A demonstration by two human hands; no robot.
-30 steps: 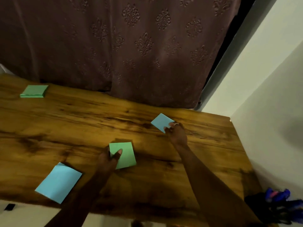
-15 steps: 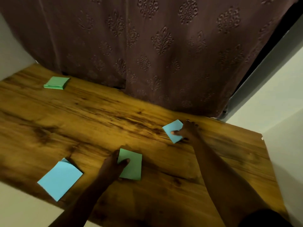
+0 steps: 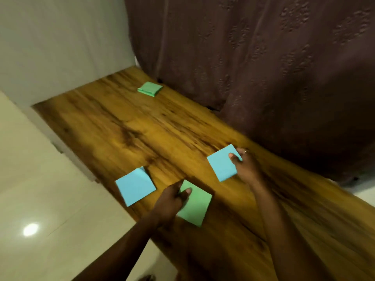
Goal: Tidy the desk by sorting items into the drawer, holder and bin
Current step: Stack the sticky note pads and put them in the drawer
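On the wooden desk [image 3: 129, 126] the left hand [image 3: 169, 201] pinched a green paper [image 3: 195, 207] at its near-left corner, thumb pressed on top and the other fingers curled at the paper's edge. The sheet was slightly longer than wide, and its long axis ran from the near desk edge up and to the left, tilted off the desk's grain. The right hand [image 3: 246, 167] pinched a blue paper [image 3: 222, 163] at its right edge, thumb on top and the remaining fingers tucked behind, a ring showing on one of them. That sheet sat like a diamond, one corner pointing toward the brown curtain [image 3: 263, 67], and whether it lay flat or was raised off the wood could not be told.

A second blue paper [image 3: 135, 186] lay just left of the left hand at the near desk edge, its far corner curled up. A small stack of green papers [image 3: 150, 89] rested well apart at the far left end, close to the curtain.

Compared with half a second before, the view had swung left, so the white wall [image 3: 60, 41] and the pale floor [image 3: 40, 209] filled more of the picture. Both hands held the same sheets, and the loose papers had not shifted on the desk.

No drawer, holder or bin was in view.
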